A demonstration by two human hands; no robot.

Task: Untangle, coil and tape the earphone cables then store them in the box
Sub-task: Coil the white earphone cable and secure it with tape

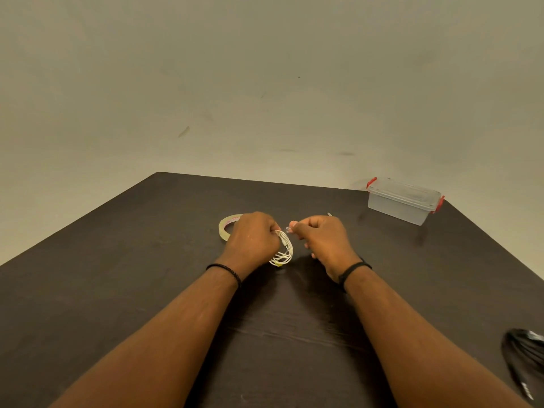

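Earphone cable [284, 248], white and coiled, hangs upright from the left hand [252, 240], which grips its top; tape roll [227, 227] lies just behind that hand. Right hand [322, 240], just beside the coil, pinches something small, likely tape. Lidded box [404, 200] sits far right on the dark table [147, 260].

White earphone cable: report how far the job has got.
Done: the white earphone cable is coiled in the left hand. In hand: the right hand pinches something small beside it. Left: the lidded box is closed, and a black cable lies on the table.
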